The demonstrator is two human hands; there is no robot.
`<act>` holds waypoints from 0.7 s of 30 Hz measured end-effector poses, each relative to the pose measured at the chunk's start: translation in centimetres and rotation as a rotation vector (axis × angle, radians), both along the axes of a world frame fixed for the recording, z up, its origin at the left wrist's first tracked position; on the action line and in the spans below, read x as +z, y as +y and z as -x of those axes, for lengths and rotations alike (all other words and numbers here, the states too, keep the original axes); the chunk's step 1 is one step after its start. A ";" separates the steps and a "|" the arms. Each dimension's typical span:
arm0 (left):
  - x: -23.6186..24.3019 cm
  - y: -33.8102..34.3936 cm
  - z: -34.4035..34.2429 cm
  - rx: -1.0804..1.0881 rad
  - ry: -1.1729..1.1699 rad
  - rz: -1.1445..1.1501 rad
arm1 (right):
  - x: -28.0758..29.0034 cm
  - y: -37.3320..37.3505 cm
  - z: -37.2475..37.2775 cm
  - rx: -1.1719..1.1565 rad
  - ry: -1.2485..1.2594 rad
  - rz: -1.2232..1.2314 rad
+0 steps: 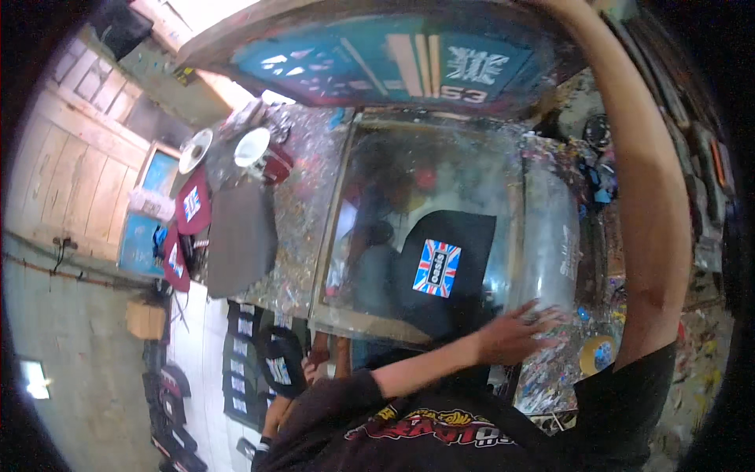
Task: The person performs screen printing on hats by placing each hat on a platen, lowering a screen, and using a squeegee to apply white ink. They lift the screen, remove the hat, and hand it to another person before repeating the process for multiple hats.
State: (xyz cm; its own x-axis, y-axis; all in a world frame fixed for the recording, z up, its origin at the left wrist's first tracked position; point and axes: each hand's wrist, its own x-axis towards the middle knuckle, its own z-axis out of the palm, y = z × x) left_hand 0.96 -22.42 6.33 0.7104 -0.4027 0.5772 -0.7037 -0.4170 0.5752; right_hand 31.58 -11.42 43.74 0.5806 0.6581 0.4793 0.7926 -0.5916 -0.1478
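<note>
A person in a dark printed T-shirt (440, 436) is standing at a worktable, and a black panel (465, 248) is lying on the glass top (464, 153), right of its middle and toward the near side; it is carrying a red, white and blue flag print (437, 268) with a dark block across its centre. The left hand (519, 334) is hanging at the near right of the glass, just right of the panel's near end; its fingers are spreading loosely apart, somewhat blurred, with nothing visible in them; it is hovering over or touching the near end of a shiny translucent sheet (554, 244), and I cannot tell which. The right arm (653, 181) is rising along the right side toward the far edge; its hand is lying out of sight, so I cannot tell how its fingers are set.

Beyond the glass a teal-meshed printing screen (322, 75) is standing tilted up, well apart from the panel; on the left a grey panel (240, 232) is lying near a red container with a white mouth (277, 165), while maroon pieces (193, 206) with flag prints are resting farther left; at the near left a co-worker's hand (311, 370) is showing beside a dark printed piece (277, 346).
</note>
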 end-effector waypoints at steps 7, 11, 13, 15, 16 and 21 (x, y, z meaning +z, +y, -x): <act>-3.8 15.2 3.8 0.311 0.504 -0.306 | -1.0 -1.5 1.6 -0.063 0.107 0.061; -4.4 19.0 6.9 0.588 0.387 -0.669 | 0.5 -0.2 -2.4 -0.037 0.088 0.050; -4.3 19.4 4.7 0.629 0.409 -0.744 | 0.2 0.5 -2.5 0.007 0.082 0.041; -4.3 20.3 2.6 0.640 0.357 -0.800 | 0.8 0.4 0.2 -0.048 0.102 0.031; -4.7 20.2 1.5 0.649 0.345 -0.822 | 0.7 0.6 0.2 -0.049 0.112 0.034; -4.7 21.6 0.4 0.497 0.369 -0.703 | 0.6 0.5 -0.7 -0.036 0.123 0.033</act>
State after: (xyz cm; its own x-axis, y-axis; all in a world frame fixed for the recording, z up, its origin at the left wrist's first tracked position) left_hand 0.53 -0.82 1.67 0.9845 -0.1742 0.0198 -0.1742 -0.9580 0.2278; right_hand 32.26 -10.89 44.29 0.6571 0.6500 0.3818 0.7479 -0.6254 -0.2223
